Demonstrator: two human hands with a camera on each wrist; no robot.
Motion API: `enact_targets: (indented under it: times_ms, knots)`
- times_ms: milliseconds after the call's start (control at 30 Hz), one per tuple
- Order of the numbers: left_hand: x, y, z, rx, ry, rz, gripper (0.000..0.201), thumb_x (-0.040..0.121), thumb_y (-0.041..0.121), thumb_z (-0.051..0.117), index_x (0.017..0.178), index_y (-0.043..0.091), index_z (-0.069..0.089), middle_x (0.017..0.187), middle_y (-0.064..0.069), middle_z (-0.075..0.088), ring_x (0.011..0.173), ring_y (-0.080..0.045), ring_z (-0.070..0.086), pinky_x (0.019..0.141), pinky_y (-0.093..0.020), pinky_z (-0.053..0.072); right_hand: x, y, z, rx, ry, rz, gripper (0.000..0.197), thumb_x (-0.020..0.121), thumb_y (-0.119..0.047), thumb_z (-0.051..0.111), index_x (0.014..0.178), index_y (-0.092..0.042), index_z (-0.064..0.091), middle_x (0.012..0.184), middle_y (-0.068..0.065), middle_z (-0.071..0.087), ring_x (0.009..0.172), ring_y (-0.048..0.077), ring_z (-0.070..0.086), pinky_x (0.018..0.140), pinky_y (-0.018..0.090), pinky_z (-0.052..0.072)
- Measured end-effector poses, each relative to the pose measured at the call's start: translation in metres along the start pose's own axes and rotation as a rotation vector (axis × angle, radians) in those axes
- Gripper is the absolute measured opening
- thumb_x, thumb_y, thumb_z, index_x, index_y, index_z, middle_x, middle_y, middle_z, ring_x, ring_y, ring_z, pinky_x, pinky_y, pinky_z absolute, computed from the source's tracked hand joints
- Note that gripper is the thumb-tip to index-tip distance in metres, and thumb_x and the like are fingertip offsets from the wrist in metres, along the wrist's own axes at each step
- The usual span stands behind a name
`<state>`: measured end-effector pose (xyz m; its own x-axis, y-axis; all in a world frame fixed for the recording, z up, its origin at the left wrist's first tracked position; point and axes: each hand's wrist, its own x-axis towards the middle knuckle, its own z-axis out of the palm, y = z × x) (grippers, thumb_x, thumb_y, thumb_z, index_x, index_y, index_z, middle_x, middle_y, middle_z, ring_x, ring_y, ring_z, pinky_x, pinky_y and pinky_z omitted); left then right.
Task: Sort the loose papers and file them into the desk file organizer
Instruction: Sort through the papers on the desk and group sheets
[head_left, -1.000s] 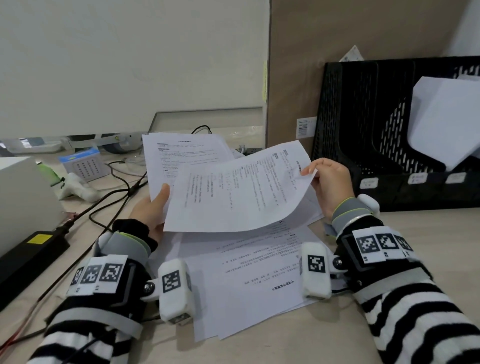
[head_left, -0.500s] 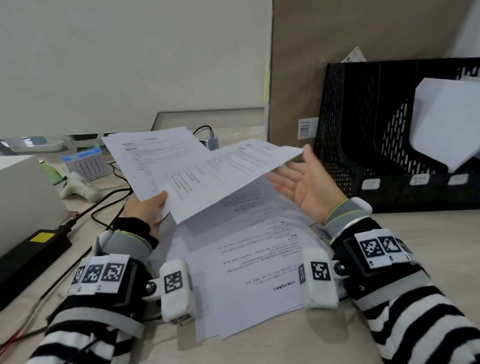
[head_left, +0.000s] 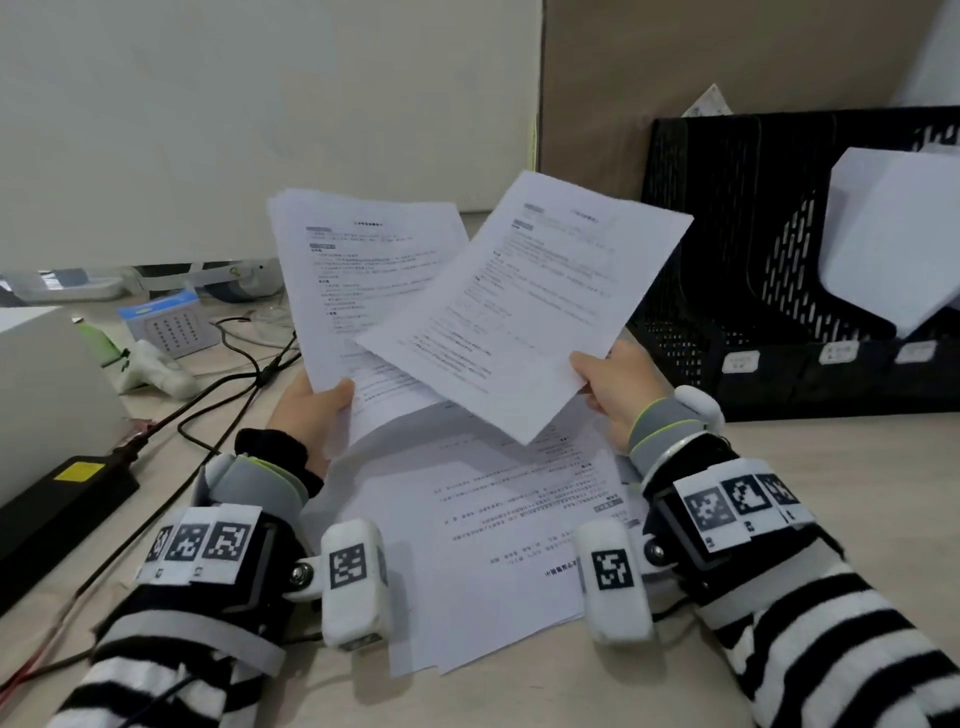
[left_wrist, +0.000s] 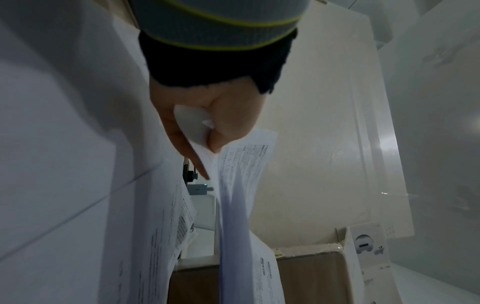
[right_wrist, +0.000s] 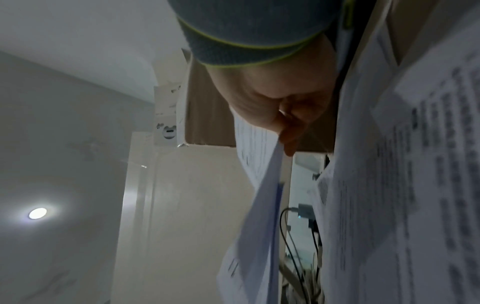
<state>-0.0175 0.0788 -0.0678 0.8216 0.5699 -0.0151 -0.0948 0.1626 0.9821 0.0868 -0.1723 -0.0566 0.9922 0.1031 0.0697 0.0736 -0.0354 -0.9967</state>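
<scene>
My left hand (head_left: 317, 410) pinches the lower edge of a thin stack of printed sheets (head_left: 358, 270), held upright; the left wrist view shows the thumb and fingers of that left hand (left_wrist: 207, 123) clamped on the stack's corner (left_wrist: 192, 125). My right hand (head_left: 613, 384) pinches the bottom right corner of a single printed sheet (head_left: 524, 317), tilted and overlapping the stack; the right hand (right_wrist: 285, 131) shows this pinch on the sheet's edge (right_wrist: 275, 164). More loose papers (head_left: 483, 540) lie flat on the desk below both hands. The black mesh file organizer (head_left: 737, 270) stands at the right, with white paper (head_left: 893, 234) in one slot.
A black power brick (head_left: 57, 499) and cables (head_left: 223, 389) lie on the left of the desk, beside a white box (head_left: 47, 384). A small blue-and-white calendar (head_left: 166, 327) and a white device (head_left: 150, 364) sit behind them. A brown board (head_left: 675, 78) rises behind the organizer.
My right hand, open half a second ago, now pinches one sheet and has drawn it right, off the stack. My left hand has tipped its stack up to face me.
</scene>
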Motion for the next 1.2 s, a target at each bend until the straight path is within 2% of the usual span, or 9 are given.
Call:
enact_targets:
  times_ms: [133,333,467,600,767,900,967,1067,1200]
  knots:
    - [0.0,0.001,-0.003,0.101,0.059,-0.022,0.022,0.101,0.021,0.043,0.12,0.024,0.054,0.094,0.005,0.061,0.07,-0.01,0.051,0.049,-0.016,0.043,0.007,-0.003,-0.019,-0.106,0.08,-0.081,0.01,0.091,-0.01,0.06,0.083,-0.006,0.063,0.06,-0.001,0.049,0.049,0.01,0.036,0.043,0.017,0.029]
    - [-0.001,0.003,-0.003,0.169,-0.103,-0.11,0.036,0.096,0.046,0.046,0.11,0.015,0.061,0.073,0.0,0.053,0.045,-0.008,0.041,0.034,-0.013,0.025,0.011,0.002,-0.018,-0.13,0.053,-0.108,0.025,0.088,-0.012,0.063,0.099,0.01,0.065,0.077,0.011,0.057,0.055,0.013,0.033,0.054,0.029,0.028]
    - [-0.01,0.006,0.003,0.198,-0.243,-0.171,0.033,0.094,0.043,0.049,0.095,0.011,0.058,0.056,0.005,0.053,0.038,-0.004,0.042,0.031,-0.014,0.026,0.011,0.001,-0.013,-0.167,0.023,-0.188,0.024,0.086,-0.019,0.063,0.097,0.003,0.066,0.094,0.017,0.071,0.08,0.033,0.065,0.073,0.047,0.053]
    - [-0.012,0.004,0.005,0.168,-0.219,-0.121,0.018,0.095,0.017,0.055,0.111,0.01,0.059,0.068,0.005,0.066,0.049,-0.006,0.055,0.037,-0.015,0.037,0.006,-0.002,-0.011,-0.194,-0.101,-0.119,0.018,0.094,-0.026,0.052,0.108,-0.023,0.062,0.111,0.001,0.069,0.103,0.025,0.064,0.094,0.048,0.05]
    - [-0.016,0.006,0.002,0.022,-0.395,-0.133,0.038,0.087,-0.003,0.051,0.122,0.011,0.055,0.109,-0.008,0.071,0.086,-0.021,0.072,0.064,-0.031,0.059,-0.004,-0.007,-0.001,-0.142,-0.27,-0.056,0.032,0.099,-0.013,0.039,0.121,-0.018,0.062,0.113,-0.001,0.069,0.103,0.022,0.066,0.084,0.035,0.054]
    - [-0.018,0.005,0.002,-0.002,-0.48,-0.169,0.062,0.067,0.001,0.078,0.124,0.007,0.056,0.118,-0.014,0.067,0.097,-0.028,0.07,0.07,-0.034,0.059,-0.005,-0.006,0.001,-0.129,-0.211,-0.078,0.025,0.096,-0.012,0.044,0.096,-0.017,0.069,0.09,0.0,0.07,0.081,0.021,0.064,0.076,0.034,0.051]
    - [-0.015,0.004,0.002,-0.029,-0.419,-0.17,0.063,0.062,0.012,0.085,0.119,0.008,0.059,0.116,-0.015,0.068,0.092,-0.026,0.071,0.068,-0.033,0.059,-0.007,-0.008,0.001,-0.069,-0.211,-0.084,0.024,0.097,-0.019,0.047,0.086,-0.018,0.068,0.082,-0.002,0.068,0.075,0.016,0.061,0.072,0.031,0.049]
    - [-0.008,0.004,0.001,-0.037,-0.165,-0.079,0.021,0.089,0.0,0.055,0.109,0.006,0.06,0.104,-0.009,0.071,0.077,-0.02,0.072,0.062,-0.03,0.059,0.002,-0.006,-0.004,-0.125,-0.025,-0.079,0.025,0.096,-0.029,0.046,0.08,-0.021,0.064,0.084,-0.002,0.068,0.078,0.02,0.063,0.072,0.033,0.047]
    - [0.006,-0.001,-0.01,-0.046,0.053,-0.039,0.035,0.095,0.001,0.049,0.131,0.002,0.051,0.116,-0.012,0.064,0.092,-0.026,0.064,0.08,-0.038,0.051,0.01,0.0,-0.018,-0.465,0.059,0.082,0.042,0.091,-0.02,0.055,0.132,-0.01,0.053,0.137,0.009,0.052,0.124,0.029,0.05,0.103,0.039,0.041]
